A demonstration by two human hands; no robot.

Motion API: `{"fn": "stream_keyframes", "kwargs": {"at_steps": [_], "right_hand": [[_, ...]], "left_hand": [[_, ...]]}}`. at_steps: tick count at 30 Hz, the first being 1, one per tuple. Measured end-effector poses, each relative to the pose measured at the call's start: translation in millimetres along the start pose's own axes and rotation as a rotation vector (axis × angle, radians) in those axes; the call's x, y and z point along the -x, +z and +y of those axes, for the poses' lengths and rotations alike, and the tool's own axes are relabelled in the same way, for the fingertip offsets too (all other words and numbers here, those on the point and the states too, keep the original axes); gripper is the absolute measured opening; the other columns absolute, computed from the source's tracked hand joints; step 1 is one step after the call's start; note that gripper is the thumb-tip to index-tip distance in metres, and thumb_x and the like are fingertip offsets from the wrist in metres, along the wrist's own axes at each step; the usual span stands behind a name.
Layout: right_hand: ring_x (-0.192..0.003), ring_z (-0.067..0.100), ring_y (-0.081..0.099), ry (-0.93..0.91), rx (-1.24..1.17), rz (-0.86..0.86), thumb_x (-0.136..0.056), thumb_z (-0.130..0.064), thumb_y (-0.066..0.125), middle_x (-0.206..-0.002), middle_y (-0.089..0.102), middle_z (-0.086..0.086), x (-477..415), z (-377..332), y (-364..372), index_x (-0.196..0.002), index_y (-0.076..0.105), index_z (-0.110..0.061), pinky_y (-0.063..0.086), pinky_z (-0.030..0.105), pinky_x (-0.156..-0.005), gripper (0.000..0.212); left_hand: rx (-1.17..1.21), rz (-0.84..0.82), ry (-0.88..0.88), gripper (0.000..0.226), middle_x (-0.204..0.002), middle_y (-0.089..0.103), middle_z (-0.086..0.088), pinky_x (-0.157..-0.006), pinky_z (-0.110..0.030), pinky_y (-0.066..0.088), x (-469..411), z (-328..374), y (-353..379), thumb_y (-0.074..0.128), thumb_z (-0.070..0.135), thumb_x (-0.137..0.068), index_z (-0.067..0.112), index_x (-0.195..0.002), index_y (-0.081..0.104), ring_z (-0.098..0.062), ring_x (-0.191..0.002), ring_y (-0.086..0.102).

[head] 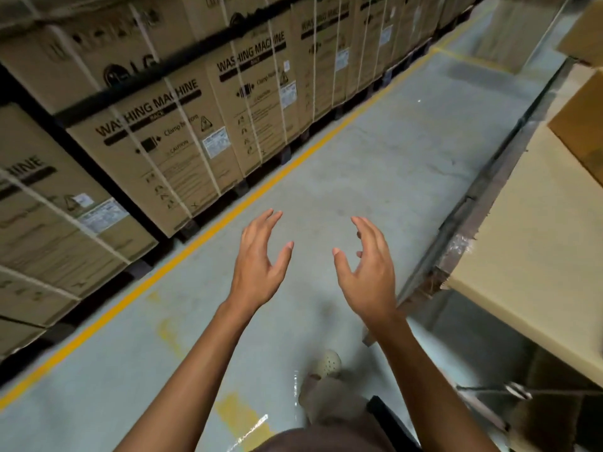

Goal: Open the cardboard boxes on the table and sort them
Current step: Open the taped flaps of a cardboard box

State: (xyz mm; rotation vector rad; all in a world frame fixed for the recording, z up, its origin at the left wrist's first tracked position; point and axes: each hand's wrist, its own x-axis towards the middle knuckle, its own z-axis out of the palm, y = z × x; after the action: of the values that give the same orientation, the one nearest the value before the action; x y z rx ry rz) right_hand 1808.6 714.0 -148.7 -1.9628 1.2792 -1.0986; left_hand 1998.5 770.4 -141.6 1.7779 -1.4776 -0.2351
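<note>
From my feed, the grey concrete floor takes up most of the view, running from 7 o'clock up to 1 o'clock. Along its far side, from 8 round to 12 o'clock, stands a wall of stacked cartons printed "WASHING MACHINE", strapped with pale bands and raised on dark pallets. A yellow line painted on the floor runs just beside their base.

At 3 to 4 o'clock I see the table, its tan top ragged and torn at the near corner. The cardboard boxes sit on it at 2 o'clock, cut off by the frame edge, well apart from both hands; I cannot tell whether their flaps are sealed.

Just below centre, towards 6 o'clock, both bare arms reach forward over the floor. The left hand has its fingers spread and gently curved, thumb out, holding nothing. The right hand mirrors it, palm turned inward, fingers apart, also holding nothing. The two hands are near each other without touching.

Below them, at 6 o'clock, a pale perforated shoe rests on the floor.
</note>
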Motion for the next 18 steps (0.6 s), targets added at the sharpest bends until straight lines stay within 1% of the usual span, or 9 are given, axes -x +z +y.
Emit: {"fn": "stream_keyframes", "kwargs": {"at_steps": [3,7,9,13,15,18], "right_hand": [[-0.129,0.027,0.052,0.034,-0.017,0.041,-0.089,-0.034,0.056,-0.145,0.049,0.008,-49.8,9.8,9.7,-0.141,0.050,-0.013,0.050,0.053,-0.096,0.057],[-0.128,0.029,0.053,0.054,-0.026,0.106,-0.087,-0.037,0.054,-0.144,0.050,0.009,-112.0,23.3,11.8,-0.141,0.051,-0.012,0.051,0.055,-0.094,0.059],[-0.126,0.030,0.054,0.071,-0.015,0.136,-0.087,-0.035,0.055,-0.144,0.050,0.009,-137.6,31.0,8.2,-0.141,0.051,-0.012,0.051,0.054,-0.094,0.059],[-0.127,0.030,0.054,0.089,0.025,0.231,-0.088,-0.032,0.057,-0.144,0.050,0.009,-187.3,51.8,-5.5,-0.141,0.050,-0.012,0.051,0.054,-0.094,0.057],[-0.128,0.029,0.053,0.112,0.055,0.287,-0.088,-0.029,0.059,-0.144,0.050,0.008,-212.6,65.3,-14.0,-0.141,0.050,-0.012,0.051,0.054,-0.095,0.056],[-0.132,0.025,0.050,0.165,0.107,0.351,-0.089,-0.027,0.060,-0.146,0.049,0.007,-247.7,82.7,-25.8,-0.142,0.049,-0.013,0.050,0.053,-0.098,0.057]], "left_hand": [[-0.009,-0.021,0.025,0.052,-0.149,0.047,-0.002,-0.114,-0.031,0.031,-57.5,-4.7,5.7,0.057,0.034,-0.096,0.018,-0.145,0.046,-0.020,-0.140,0.039],[0.011,-0.035,0.084,0.052,-0.149,0.047,-0.003,-0.115,-0.027,0.028,-132.5,0.0,20.6,0.057,0.031,-0.095,0.017,-0.144,0.047,-0.019,-0.141,0.038],[0.031,-0.062,0.101,0.052,-0.148,0.047,-0.002,-0.114,-0.023,0.027,-165.2,3.5,33.4,0.057,0.032,-0.096,0.017,-0.144,0.047,-0.018,-0.140,0.039],[0.085,-0.128,0.171,0.052,-0.148,0.047,-0.001,-0.113,-0.019,0.026,-233.2,14.9,71.2,0.057,0.033,-0.095,0.017,-0.144,0.047,-0.017,-0.140,0.038],[0.112,-0.162,0.224,0.053,-0.149,0.047,-0.002,-0.112,-0.013,0.022,-269.0,22.7,95.5,0.057,0.033,-0.095,0.017,-0.144,0.047,-0.017,-0.141,0.038],[0.170,-0.216,0.305,0.052,-0.148,0.047,-0.002,-0.112,-0.015,0.023,-321.3,35.5,132.4,0.058,0.032,-0.095,0.016,-0.144,0.047,-0.018,-0.140,0.039]]}}
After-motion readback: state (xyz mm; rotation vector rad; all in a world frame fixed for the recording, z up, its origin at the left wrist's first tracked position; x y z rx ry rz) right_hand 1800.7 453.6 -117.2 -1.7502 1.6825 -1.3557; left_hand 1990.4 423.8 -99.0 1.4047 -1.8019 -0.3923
